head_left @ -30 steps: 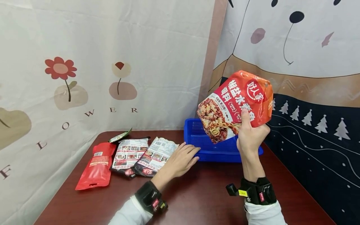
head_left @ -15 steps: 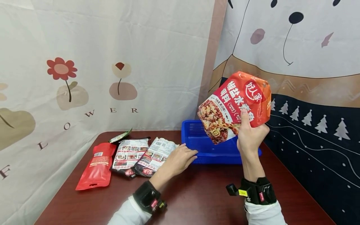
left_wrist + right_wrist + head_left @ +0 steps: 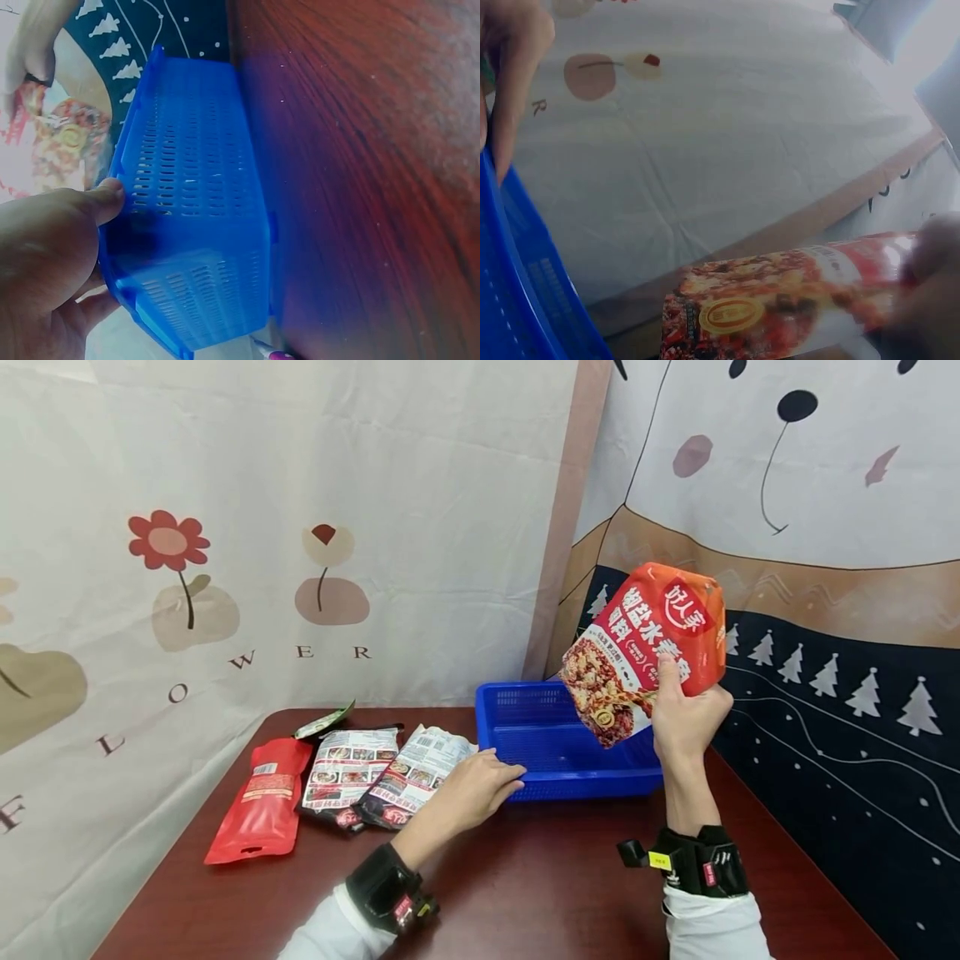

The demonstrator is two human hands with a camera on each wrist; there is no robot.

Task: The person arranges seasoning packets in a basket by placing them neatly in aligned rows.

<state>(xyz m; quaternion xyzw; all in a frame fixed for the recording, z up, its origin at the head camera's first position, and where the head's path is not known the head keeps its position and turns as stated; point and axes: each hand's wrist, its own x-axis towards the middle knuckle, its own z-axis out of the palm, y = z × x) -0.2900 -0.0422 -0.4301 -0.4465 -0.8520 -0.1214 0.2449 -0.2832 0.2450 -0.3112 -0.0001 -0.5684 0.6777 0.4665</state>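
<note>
- My white sleeves [image 3: 716, 928] come in from the near side, with a black band on the left wrist [image 3: 386, 889] and another on the right wrist [image 3: 705, 862].
- Under both arms lies the dark red-brown table [image 3: 517, 877], glossy and wood-grained.
- My left hand [image 3: 467, 789] is at the near left corner of the blue basket [image 3: 585, 787]; I pinch its rim, thumb on the outside and fingers over the edge, with only the thickness of the wall between them.
- The basket sits upright on the table, its slotted walls facing me and its long side running left to right.
- My right hand [image 3: 688, 718] is raised on the right, closed firmly on the red food packet [image 3: 645, 647]; my thumb lies flat across its front and my other fingers go behind, mostly hidden from the head view.
- That packet is up in the air, clear of the table, tilted so its orange top leans right and its food picture sits low on the left. It hides part of the basket's right side; I cannot tell how much of it is directly above.
- Left of the basket lie a red pouch [image 3: 258, 802], a left printed packet [image 3: 348, 768] and a right printed packet [image 3: 420, 768], the last just beside my left hand.
- Farther back on the left is a small green packet [image 3: 324, 722], its far tip raised.
- Farthest are a pale flower cloth [image 3: 435, 527] on the left and a bear-and-trees cloth [image 3: 832, 735] on the right.
</note>
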